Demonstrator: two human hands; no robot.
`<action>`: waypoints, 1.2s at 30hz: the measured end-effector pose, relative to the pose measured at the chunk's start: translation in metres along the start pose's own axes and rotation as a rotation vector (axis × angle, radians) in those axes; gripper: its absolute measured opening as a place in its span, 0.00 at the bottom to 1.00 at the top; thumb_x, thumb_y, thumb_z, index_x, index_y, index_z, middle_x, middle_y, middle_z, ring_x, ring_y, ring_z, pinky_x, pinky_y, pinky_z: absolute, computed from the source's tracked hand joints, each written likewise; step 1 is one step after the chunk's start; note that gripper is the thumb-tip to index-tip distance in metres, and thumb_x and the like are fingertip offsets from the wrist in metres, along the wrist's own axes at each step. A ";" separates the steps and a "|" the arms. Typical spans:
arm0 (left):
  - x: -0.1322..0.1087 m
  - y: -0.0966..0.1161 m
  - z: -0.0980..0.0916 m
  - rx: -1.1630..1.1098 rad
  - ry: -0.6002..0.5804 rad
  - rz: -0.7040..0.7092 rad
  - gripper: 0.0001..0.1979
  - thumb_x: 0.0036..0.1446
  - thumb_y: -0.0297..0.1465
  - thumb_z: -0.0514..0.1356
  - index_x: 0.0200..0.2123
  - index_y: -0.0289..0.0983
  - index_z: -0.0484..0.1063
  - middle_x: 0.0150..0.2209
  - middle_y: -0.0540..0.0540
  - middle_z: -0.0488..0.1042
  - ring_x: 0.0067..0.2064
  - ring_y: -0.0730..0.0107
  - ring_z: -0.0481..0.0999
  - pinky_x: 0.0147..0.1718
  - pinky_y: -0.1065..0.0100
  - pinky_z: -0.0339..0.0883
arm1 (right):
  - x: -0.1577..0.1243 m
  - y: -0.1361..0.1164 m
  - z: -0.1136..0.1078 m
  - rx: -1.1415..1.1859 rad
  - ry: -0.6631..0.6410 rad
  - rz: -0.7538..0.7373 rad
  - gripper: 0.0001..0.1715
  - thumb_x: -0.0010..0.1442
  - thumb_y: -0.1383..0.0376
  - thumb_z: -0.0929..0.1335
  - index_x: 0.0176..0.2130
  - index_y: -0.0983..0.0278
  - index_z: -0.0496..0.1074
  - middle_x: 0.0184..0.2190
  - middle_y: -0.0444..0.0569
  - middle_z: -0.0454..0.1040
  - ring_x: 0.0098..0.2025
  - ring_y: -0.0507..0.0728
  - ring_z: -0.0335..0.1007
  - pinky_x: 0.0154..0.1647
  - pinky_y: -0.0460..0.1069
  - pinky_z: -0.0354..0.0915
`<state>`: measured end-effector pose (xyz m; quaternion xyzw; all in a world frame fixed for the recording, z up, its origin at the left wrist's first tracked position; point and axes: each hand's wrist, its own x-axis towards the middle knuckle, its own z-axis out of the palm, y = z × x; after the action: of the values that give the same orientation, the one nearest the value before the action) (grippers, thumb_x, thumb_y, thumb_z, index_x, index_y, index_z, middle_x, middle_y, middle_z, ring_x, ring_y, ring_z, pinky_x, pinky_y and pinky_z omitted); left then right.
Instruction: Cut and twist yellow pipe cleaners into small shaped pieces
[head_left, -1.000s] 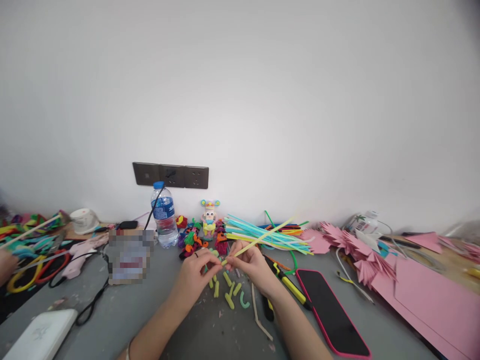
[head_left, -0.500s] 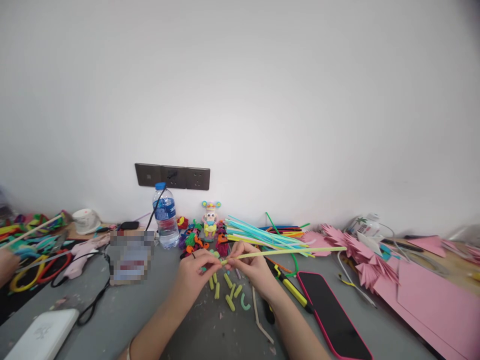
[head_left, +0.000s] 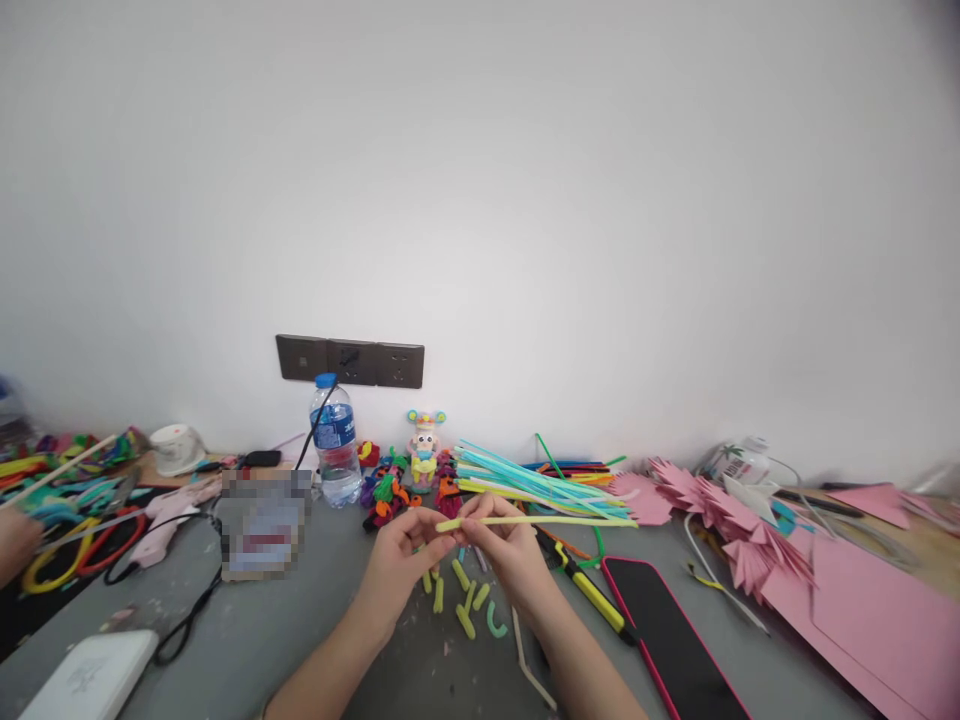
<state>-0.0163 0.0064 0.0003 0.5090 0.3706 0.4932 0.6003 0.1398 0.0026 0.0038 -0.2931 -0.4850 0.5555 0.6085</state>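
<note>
A yellow pipe cleaner (head_left: 574, 521) runs nearly level between my hands, its long free part reaching out to the right. My left hand (head_left: 405, 555) closes its thumb and fingers at the left end, where a short thicker tip shows. Close beside it, my right hand (head_left: 510, 555) pinches the same stem. Below the hands, several short yellow-green pipe cleaner pieces (head_left: 465, 622) lie on the grey table (head_left: 240, 640). A mint-green curved piece (head_left: 496, 620) is next to them.
Behind my hands stand a toy figure (head_left: 424, 450) and a water bottle (head_left: 335, 440), with a bundle of pipe cleaners (head_left: 540, 478) alongside. A yellow-black cutter (head_left: 596, 597) and a phone (head_left: 671, 640) lie right, near pink paper (head_left: 877, 610). Another person's hand (head_left: 16, 540) shows far left.
The pipe cleaner's free right end now reaches less far right and has dipped lower. My fingers have shifted slightly around its left end. The whole view has moved a little.
</note>
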 end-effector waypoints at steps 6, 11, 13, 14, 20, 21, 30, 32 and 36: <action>-0.001 -0.004 0.002 -0.179 0.088 0.011 0.13 0.43 0.37 0.71 0.28 0.35 0.77 0.26 0.50 0.73 0.28 0.75 0.68 0.26 0.77 0.61 | -0.004 0.010 0.011 -0.041 -0.014 -0.001 0.13 0.52 0.62 0.74 0.24 0.64 0.69 0.26 0.43 0.70 0.27 0.51 0.67 0.30 0.46 0.64; -0.002 -0.004 0.005 -0.442 0.086 -0.142 0.14 0.41 0.37 0.73 0.26 0.36 0.75 0.27 0.52 0.72 0.29 0.78 0.68 0.27 0.78 0.62 | -0.006 0.010 0.013 -0.291 -0.005 -0.236 0.07 0.55 0.65 0.72 0.27 0.63 0.71 0.28 0.47 0.72 0.33 0.54 0.69 0.32 0.47 0.65; -0.001 -0.006 0.005 -0.513 0.083 -0.201 0.14 0.40 0.36 0.74 0.28 0.36 0.75 0.28 0.52 0.72 0.29 0.78 0.68 0.26 0.78 0.62 | -0.007 0.007 0.012 -0.435 -0.019 -0.344 0.05 0.57 0.67 0.70 0.29 0.63 0.71 0.30 0.48 0.73 0.34 0.55 0.70 0.35 0.48 0.65; -0.001 -0.008 0.005 -0.537 0.082 -0.226 0.15 0.39 0.36 0.74 0.28 0.35 0.75 0.28 0.51 0.72 0.28 0.79 0.68 0.25 0.78 0.62 | -0.007 0.006 0.012 -0.500 -0.032 -0.383 0.05 0.57 0.69 0.70 0.29 0.63 0.72 0.30 0.48 0.73 0.35 0.55 0.70 0.35 0.48 0.65; 0.001 -0.009 0.005 -0.549 0.031 -0.305 0.18 0.38 0.38 0.74 0.25 0.32 0.73 0.25 0.51 0.69 0.26 0.79 0.65 0.21 0.79 0.58 | -0.008 0.001 0.009 -0.637 -0.082 -0.426 0.05 0.58 0.70 0.69 0.30 0.63 0.73 0.30 0.48 0.73 0.33 0.55 0.70 0.35 0.47 0.65; 0.001 -0.009 0.005 -0.542 0.027 -0.312 0.18 0.38 0.39 0.74 0.25 0.32 0.73 0.24 0.51 0.69 0.25 0.80 0.64 0.21 0.79 0.57 | -0.008 0.000 0.009 -0.642 -0.086 -0.419 0.06 0.59 0.70 0.69 0.30 0.63 0.73 0.30 0.48 0.73 0.33 0.55 0.70 0.34 0.47 0.65; 0.000 -0.011 0.005 -0.505 0.008 -0.315 0.20 0.37 0.41 0.74 0.23 0.32 0.71 0.22 0.54 0.63 0.23 0.81 0.56 0.20 0.78 0.51 | -0.006 0.001 0.008 -0.651 -0.093 -0.402 0.08 0.58 0.69 0.70 0.27 0.63 0.71 0.28 0.47 0.72 0.32 0.54 0.69 0.33 0.47 0.64; 0.000 -0.009 0.005 -0.465 -0.011 -0.298 0.21 0.38 0.42 0.73 0.22 0.32 0.70 0.21 0.54 0.61 0.23 0.80 0.54 0.21 0.78 0.49 | -0.006 -0.001 0.007 -0.623 -0.092 -0.378 0.08 0.58 0.68 0.70 0.27 0.63 0.71 0.28 0.47 0.72 0.32 0.55 0.69 0.34 0.47 0.64; 0.000 0.000 0.003 -0.317 -0.078 -0.245 0.23 0.39 0.46 0.71 0.19 0.33 0.68 0.19 0.55 0.57 0.23 0.79 0.50 0.21 0.75 0.46 | -0.006 -0.007 0.002 -0.551 -0.134 -0.265 0.07 0.58 0.64 0.70 0.29 0.64 0.73 0.28 0.48 0.73 0.32 0.55 0.69 0.33 0.47 0.63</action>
<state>-0.0131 0.0051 0.0006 0.3780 0.3239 0.4485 0.7423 0.1415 -0.0053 0.0092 -0.3441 -0.6904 0.3370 0.5398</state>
